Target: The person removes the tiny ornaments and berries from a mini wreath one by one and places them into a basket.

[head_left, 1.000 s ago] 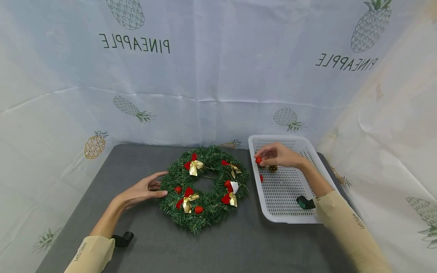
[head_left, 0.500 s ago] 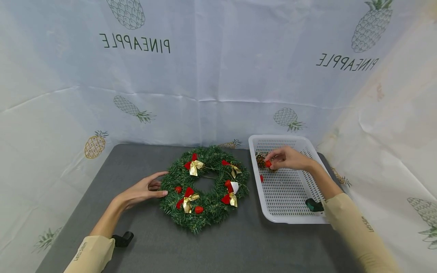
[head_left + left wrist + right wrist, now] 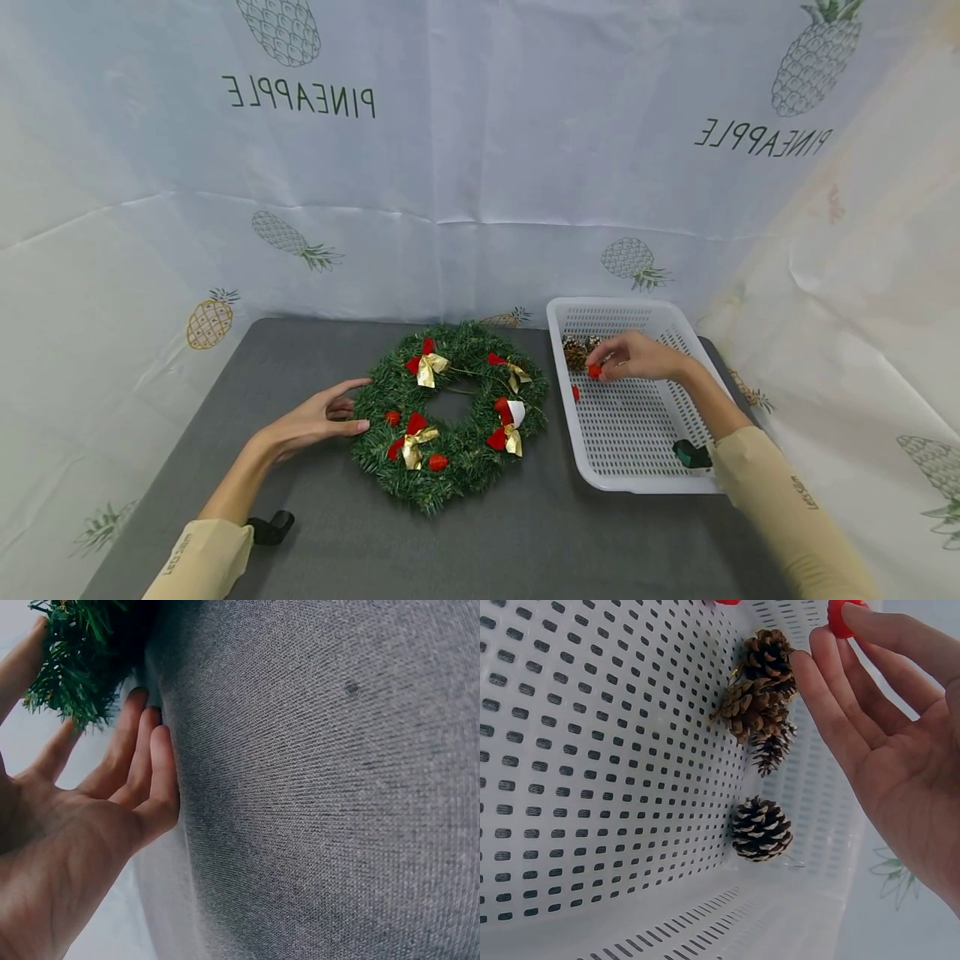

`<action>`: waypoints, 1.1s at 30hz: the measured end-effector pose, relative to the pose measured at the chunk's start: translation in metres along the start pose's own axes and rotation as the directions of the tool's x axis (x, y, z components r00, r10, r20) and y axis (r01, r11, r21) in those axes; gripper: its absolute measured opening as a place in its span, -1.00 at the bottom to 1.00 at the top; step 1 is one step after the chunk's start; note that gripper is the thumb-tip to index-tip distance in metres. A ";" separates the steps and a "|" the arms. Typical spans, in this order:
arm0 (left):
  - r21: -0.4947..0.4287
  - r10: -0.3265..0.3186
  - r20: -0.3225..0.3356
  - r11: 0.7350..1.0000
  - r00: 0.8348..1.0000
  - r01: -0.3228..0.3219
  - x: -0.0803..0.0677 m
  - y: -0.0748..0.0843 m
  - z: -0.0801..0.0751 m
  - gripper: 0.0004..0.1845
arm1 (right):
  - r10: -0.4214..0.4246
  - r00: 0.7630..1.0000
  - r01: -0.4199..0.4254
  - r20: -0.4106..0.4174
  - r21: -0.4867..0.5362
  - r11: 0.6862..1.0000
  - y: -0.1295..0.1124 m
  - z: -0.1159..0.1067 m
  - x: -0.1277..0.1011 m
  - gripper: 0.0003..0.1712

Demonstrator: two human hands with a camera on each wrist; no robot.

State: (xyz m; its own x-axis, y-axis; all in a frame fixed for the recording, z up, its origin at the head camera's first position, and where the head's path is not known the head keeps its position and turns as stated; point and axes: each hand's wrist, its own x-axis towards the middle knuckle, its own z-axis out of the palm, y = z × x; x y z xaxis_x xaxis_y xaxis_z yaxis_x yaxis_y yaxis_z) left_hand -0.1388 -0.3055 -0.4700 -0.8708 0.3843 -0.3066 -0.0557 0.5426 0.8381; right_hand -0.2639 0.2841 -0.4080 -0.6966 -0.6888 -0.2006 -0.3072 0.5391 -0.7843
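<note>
My right hand (image 3: 637,356) is over the white basket (image 3: 647,482), pinching a small ridged red ball ornament (image 3: 595,372) at its fingertips. In the right wrist view the red ball ornament (image 3: 843,616) sits between thumb and finger, partly cut off by the frame's top. A green wreath (image 3: 450,492) with red-and-gold bows and several red ball ornaments lies left of the basket. At its left edge rests my left hand (image 3: 311,423), thumb and index touching the outer greenery. The left wrist view has the wreath (image 3: 82,675) against extended, loosely bent fingers.
Several pinecones (image 3: 759,829) lie along the basket's far end. Another red ornament (image 3: 575,393) is by its left wall. The grey table (image 3: 480,558) extends in front, and a pineapple-print cloth (image 3: 480,150) hangs behind.
My right hand, pinching the red ball ornament, has moved right and slightly nearer within the basket, uncovering pinecones. The left hand and wreath have stayed put.
</note>
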 end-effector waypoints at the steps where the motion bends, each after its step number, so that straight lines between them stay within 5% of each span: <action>1: -0.001 0.001 0.000 1.000 1.000 -0.001 0.000 0.000 0.000 -0.06 | 0.003 1.000 -0.003 -0.001 -0.003 1.000 0.000 0.000 0.000 -0.60; 33: 0.010 0.003 -0.007 1.000 1.000 -0.003 -0.001 0.000 0.000 -0.06 | 0.020 0.998 -0.020 0.062 0.000 1.000 0.023 0.006 0.002 -0.60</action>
State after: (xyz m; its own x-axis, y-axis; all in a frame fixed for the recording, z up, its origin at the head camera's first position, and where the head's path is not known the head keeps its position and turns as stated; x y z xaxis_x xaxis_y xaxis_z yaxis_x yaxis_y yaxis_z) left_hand -0.1382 -0.3056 -0.4694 -0.8741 0.3808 -0.3014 -0.0484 0.5492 0.8343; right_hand -0.2685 0.2926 -0.4297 -0.6614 -0.7063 -0.2523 -0.2928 0.5529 -0.7801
